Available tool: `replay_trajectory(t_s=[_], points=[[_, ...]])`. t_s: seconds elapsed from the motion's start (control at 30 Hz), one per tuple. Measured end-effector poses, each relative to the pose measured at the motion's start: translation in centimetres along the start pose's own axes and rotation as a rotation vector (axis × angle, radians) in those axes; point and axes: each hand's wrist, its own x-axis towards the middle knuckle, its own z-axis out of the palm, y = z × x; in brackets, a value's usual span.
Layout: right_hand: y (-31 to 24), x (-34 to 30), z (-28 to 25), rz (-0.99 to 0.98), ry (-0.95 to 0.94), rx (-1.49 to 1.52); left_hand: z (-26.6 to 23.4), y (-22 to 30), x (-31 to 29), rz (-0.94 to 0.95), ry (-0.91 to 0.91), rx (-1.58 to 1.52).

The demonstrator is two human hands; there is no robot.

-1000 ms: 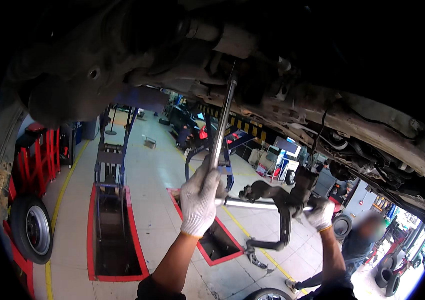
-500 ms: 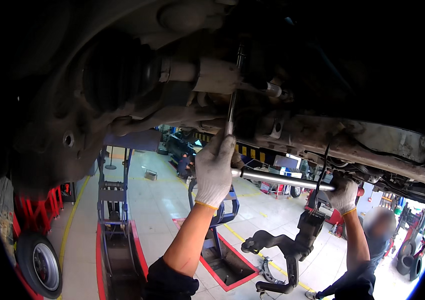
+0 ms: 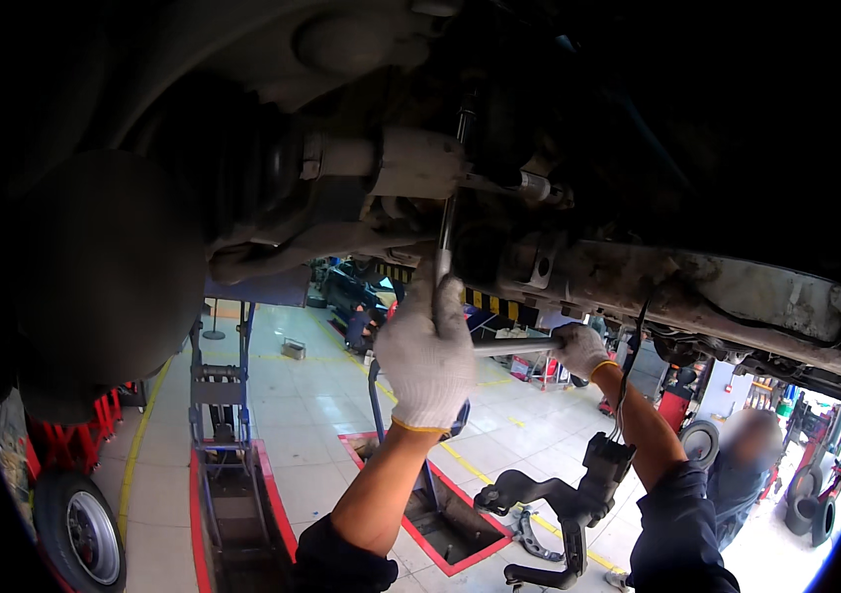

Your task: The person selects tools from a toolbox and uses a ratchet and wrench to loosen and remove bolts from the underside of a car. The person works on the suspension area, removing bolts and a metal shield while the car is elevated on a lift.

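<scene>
Left hand (image 3: 427,361) clamped round lower end of steep steel bar (image 3: 447,232), right hand (image 3: 581,352) clamped on handle (image 3: 519,347) running near-level rightward from left hand.

L hand (image 3: 427,368) is gripping the upright metal bar (image 3: 447,233), just twd 6 o'clock from centre; R hand (image 3: 581,352), betw. 3 and 4 o'clock, is holding the horiz. handle (image 3: 519,347). Black metal part (image 3: 593,491) is hanging at 5 o'clock; wheel (image 3: 92,534) is standing at 8.
</scene>
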Motion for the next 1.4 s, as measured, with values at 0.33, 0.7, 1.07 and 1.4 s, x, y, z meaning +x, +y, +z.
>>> replay_trajectory(t_s=[0.33, 0.7, 1.07, 1.4], points=[[-2.1, -12.3, -16.7, 0.140, -0.068, -0.359, -2.8, 2.9, 1.1, -0.540, -0.218, -0.565], [-4.7, -14.5, -12.2, 0.239, -0.149, -0.122, -7.4, 2.2, 1.9, -0.647, -0.592, -0.359], [-9.2, -45.2, -4.2, -0.058, -0.408, 0.105, -20.8, 7.1, -18.2, -1.170, -0.500, -0.835], [-23.6, -88.5, -16.6, 0.539, -0.802, 0.395, -22.1, 32.1, -35.8, -1.664, -1.157, -0.929]])
